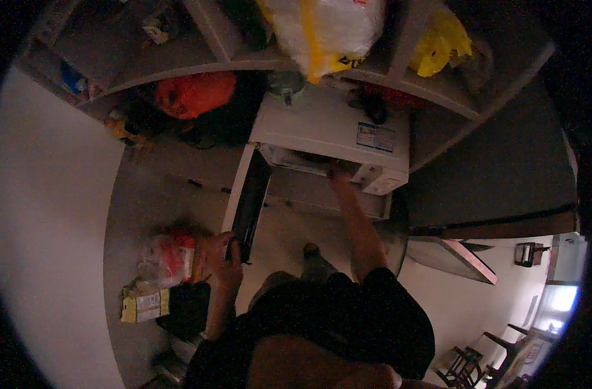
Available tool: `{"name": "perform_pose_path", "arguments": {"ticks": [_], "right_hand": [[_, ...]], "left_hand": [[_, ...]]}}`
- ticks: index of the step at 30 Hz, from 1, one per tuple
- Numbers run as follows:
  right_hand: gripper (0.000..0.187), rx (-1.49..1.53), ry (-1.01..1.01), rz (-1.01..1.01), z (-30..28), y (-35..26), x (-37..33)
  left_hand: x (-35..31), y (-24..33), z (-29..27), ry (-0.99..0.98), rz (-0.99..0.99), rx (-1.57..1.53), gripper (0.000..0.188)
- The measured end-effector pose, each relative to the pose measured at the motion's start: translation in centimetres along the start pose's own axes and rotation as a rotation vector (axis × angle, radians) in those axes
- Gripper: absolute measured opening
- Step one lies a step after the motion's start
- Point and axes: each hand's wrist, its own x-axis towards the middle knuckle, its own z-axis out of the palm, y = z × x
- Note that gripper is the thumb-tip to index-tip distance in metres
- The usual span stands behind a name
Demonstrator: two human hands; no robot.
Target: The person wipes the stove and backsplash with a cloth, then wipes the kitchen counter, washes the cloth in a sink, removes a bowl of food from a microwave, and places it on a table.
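Note:
A white microwave oven (315, 123) stands on a shelf in front of me, its door (238, 194) swung out toward me on the left. At the free end of that door, my left hand (225, 260) has its fingers curled round the edge. My right arm stretches forward, and my right hand (337, 172) is at the oven's opening, close to the control panel (381, 180). The fingers of that hand are lost in the dark, so whether they hold anything does not show. The oven's inside is too dim to make out.
Above, a shelf (179, 67) bears a large white and yellow bag (328, 32) and a yellow bag (442, 44). A red bundle (195, 93) lies left of the oven. Plastic bags (163, 259) and a pale yellow box (144, 306) stand at my left. Chairs (464, 368) are far right.

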Motion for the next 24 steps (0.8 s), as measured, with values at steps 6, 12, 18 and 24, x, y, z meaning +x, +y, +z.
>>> {"name": "perform_pose_path", "arguments": {"ticks": [6,12,18,24], "right_hand": [[0.017,0.358,-0.416,0.188,1.6,2.3,0.3],[0.02,1.112,-0.187,0.658,4.4,-1.9,-1.6],[0.02,0.984,0.124,0.819,1.7,-8.6,-2.3],[0.015,0.934,0.269,1.058,3.3,-5.7,-1.6]], "left_hand": [[4.2,-3.3,14.4,-0.35,-0.493,-1.197,0.012],[6.6,-11.6,25.1,-0.676,-0.514,-1.574,0.011],[8.5,-11.3,28.9,-0.617,-1.015,-1.411,0.017],[9.9,-13.5,31.9,-0.512,-0.929,-1.497,0.03]]}}
